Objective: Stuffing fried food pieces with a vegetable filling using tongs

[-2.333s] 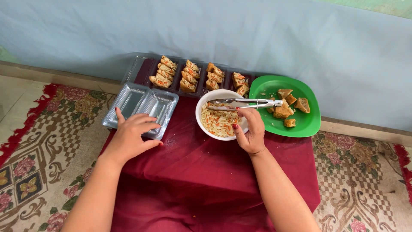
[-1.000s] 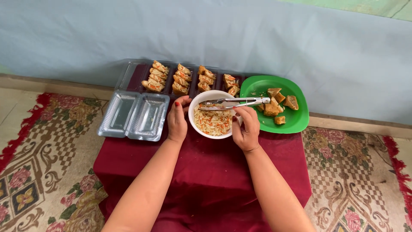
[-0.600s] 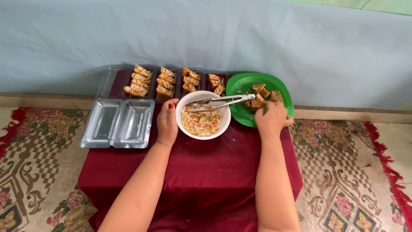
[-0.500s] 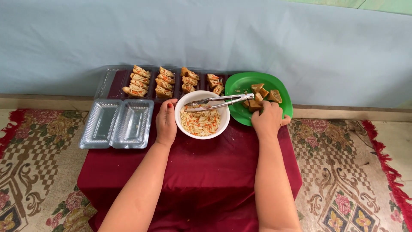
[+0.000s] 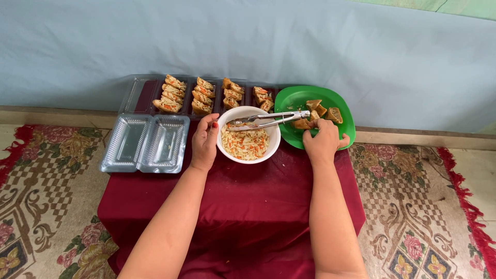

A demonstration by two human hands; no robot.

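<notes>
Head view, left hand: our left hand (image 5: 205, 143) cups the left side of the white bowl (image 5: 225, 150), fingers curled against its rim, thumb side up.
Head view, right hand: our right hand (image 5: 323, 140) rests at the near edge of the green plate (image 5: 345, 133), fingers bent onto the nearest brown fried piece (image 5: 301, 124); whether it is truly pinched between the fingertips we cannot tell.
Head view, key relation: the fried pieces lie straight ahead of our right hand and to the right of the bowl, well apart from our left hand, so our right hand is clearly the nearer one.
Head view, tongs: one pair of metal tongs (image 5: 268, 120) lies across the bowl's rim, long axis running left to right, its right end reaching over the plate's edge just beside our right fingers; neither hand holds it.
Head view, bowl: one bowl, filled with pale noodles flecked with orange, standing on the bench (image 5: 258, 201) under a dark red cloth.
Head view, plate count: one plate, with about five fried pieces.
Head view, filled tray: one row of four compartments (image 5: 217, 95) behind the bowl, each holding stuffed pieces.
Head view, empty tray: one clear two-compartment tray (image 5: 145, 143) to the left of our left hand, apart from it.
</notes>
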